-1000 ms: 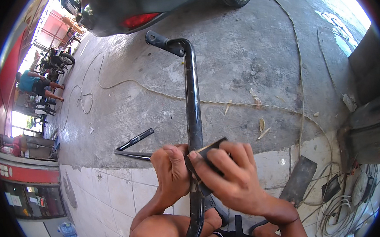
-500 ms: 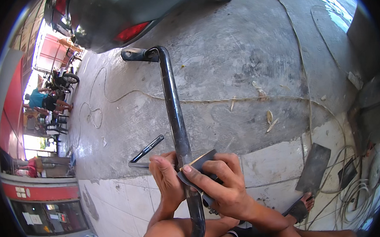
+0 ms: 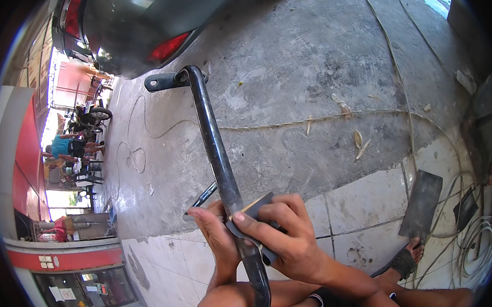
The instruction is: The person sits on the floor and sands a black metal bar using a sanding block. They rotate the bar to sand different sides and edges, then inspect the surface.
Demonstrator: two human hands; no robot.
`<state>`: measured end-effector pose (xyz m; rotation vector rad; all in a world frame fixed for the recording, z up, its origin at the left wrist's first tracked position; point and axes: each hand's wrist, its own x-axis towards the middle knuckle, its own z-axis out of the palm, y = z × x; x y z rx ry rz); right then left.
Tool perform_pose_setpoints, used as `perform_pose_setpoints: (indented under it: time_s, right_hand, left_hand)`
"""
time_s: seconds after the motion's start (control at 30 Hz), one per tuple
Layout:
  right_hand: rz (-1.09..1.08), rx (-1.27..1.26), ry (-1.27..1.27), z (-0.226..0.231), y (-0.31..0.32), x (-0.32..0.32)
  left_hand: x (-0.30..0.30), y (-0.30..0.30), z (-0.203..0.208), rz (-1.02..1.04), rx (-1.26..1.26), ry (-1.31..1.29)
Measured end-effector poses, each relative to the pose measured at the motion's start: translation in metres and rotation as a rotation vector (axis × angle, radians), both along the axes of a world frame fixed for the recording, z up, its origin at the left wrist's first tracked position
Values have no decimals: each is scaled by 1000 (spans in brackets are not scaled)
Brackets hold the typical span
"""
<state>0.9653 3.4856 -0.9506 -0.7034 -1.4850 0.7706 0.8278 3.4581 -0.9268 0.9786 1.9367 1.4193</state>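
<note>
A long black metal bar (image 3: 214, 138) runs from my lap away across the floor, bent at its far end, where a flattened tab with a hole sticks out to the left. My left hand (image 3: 220, 241) is closed around the bar from the left, thumb raised, its fingertips hidden behind. From the right, my right hand (image 3: 287, 243) pinches a folded piece of dark sandpaper (image 3: 260, 204) with a tan edge, pressed over the bar beside the left hand. Just above the paper, the bar's surface looks dull and greyish.
Beyond the left hand lies a smaller black metal piece (image 3: 206, 193). Ahead stands a dark car (image 3: 134, 31). A thin cord (image 3: 311, 118) crosses the concrete. At right are a dark flat sheet (image 3: 421, 202) near my foot and a coiled hose (image 3: 474, 258). Another person (image 3: 62, 146) is far left.
The view has shifted, and the bar's far end now sits further left. Both hands keep their places on the bar, the sandpaper still wrapped over it.
</note>
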Motion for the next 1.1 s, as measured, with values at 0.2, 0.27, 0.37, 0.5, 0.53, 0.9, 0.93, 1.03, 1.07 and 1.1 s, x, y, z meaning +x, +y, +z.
perform_pose_setpoints:
  time_s: [0.2,0.27,0.37,0.5,0.53,0.9,0.93,1.03,1.07,1.1]
  right_hand:
    - [12,-28,31,6,10,-7]
    - [10,28,34,-4,2,-3]
    - [7,34,-2,-3,13,-5]
    - [2,5,43,-3,11,-5]
    - [1,10,40,-6,11,-3]
    - [-34,-55,42,-6,4,-4]
    - [-27,-48,61,-3,6,-7]
    - [-48,-71,55,-2,1,-7]
    - [-62,-66,44,-4,3,-7]
    - [-76,-60,33,-6,7,-7]
  left_hand:
    - [-1,0,5,47,-17,-143]
    - [1,0,-3,17,33,26]
    - [4,2,3,34,1,-124]
    - [-1,1,-2,-1,-10,-34]
    - [2,2,0,-18,-15,-59]
    - [-1,5,1,-48,-7,-114]
    - [4,7,11,-22,-7,-180]
    - [8,5,4,52,-15,-17]
    - [8,5,0,58,-17,-66]
    - [5,5,-3,26,-11,-77]
